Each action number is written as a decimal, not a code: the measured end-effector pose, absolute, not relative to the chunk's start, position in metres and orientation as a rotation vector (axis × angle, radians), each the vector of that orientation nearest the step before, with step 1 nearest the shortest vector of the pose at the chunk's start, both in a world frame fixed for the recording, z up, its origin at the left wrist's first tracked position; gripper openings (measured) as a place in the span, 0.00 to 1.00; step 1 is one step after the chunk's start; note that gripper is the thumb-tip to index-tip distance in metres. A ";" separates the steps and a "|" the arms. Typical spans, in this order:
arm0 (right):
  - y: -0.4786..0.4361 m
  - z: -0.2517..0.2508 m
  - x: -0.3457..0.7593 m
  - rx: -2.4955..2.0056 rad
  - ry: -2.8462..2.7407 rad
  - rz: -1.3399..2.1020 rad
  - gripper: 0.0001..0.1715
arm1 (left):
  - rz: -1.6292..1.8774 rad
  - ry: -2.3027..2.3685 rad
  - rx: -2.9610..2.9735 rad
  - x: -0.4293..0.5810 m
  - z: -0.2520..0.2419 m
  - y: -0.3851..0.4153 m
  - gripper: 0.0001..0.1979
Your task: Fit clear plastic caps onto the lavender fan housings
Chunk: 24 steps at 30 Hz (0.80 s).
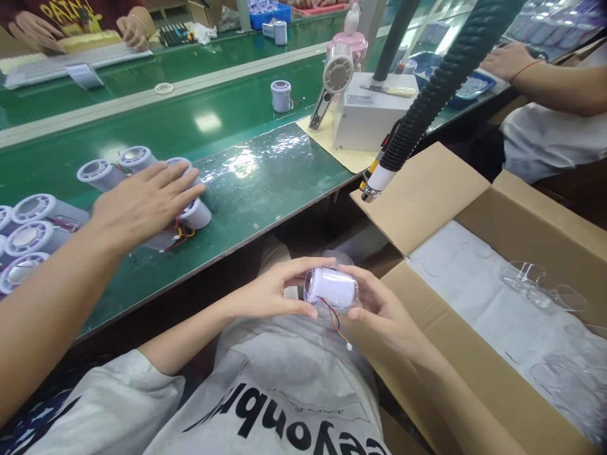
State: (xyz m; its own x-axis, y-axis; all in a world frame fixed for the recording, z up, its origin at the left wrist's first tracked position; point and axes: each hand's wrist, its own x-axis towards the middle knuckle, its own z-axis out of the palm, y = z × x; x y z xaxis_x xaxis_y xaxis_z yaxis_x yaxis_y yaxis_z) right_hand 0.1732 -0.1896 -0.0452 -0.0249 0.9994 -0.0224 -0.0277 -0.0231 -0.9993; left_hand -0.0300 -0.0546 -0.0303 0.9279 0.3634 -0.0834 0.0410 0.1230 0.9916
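Toward six o'clock | clear cup [356, 293] around white cylinder [336, 288], long axis nine-to-three | left hand [270, 291] clamped on nine end, right hand [386, 311] on three | equally near

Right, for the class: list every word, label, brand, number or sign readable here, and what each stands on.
"eeyonb": black, upside down, on the light grey T-shirt; letters at either end are unclear.
"PA": yellow, on the maroon top; the letters after it are blurred.
Too small to read: the thin script on the T-shirt; the label on the white box-shaped base.
No readable text: the wired white cylinder.
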 end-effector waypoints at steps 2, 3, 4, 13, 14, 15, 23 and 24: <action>-0.191 -0.045 0.173 -1.174 -1.085 1.353 0.28 | 0.233 0.306 1.416 -0.030 -0.031 -0.054 0.36; -0.192 -0.045 0.173 -1.188 -1.068 1.365 0.28 | 0.210 0.308 1.385 -0.029 -0.031 -0.055 0.36; -0.194 -0.044 0.172 -1.215 -1.064 1.365 0.28 | 0.189 0.319 1.348 -0.029 -0.031 -0.055 0.36; -0.198 -0.049 0.160 -1.370 -1.000 1.356 0.31 | 0.097 0.408 1.059 -0.024 -0.046 -0.064 0.39; -0.197 -0.051 0.159 -1.339 -0.983 1.380 0.34 | 0.097 0.444 1.057 -0.020 -0.048 -0.066 0.36; -0.195 -0.053 0.160 -1.317 -0.986 1.389 0.36 | 0.096 0.493 1.062 -0.016 -0.049 -0.067 0.32; -0.197 -0.020 0.333 -1.853 -0.715 0.561 0.26 | 0.836 0.829 1.517 0.035 0.043 0.049 0.18; -0.204 -0.010 0.353 -1.895 -0.658 0.501 0.23 | 1.051 0.889 1.661 0.044 0.062 0.077 0.22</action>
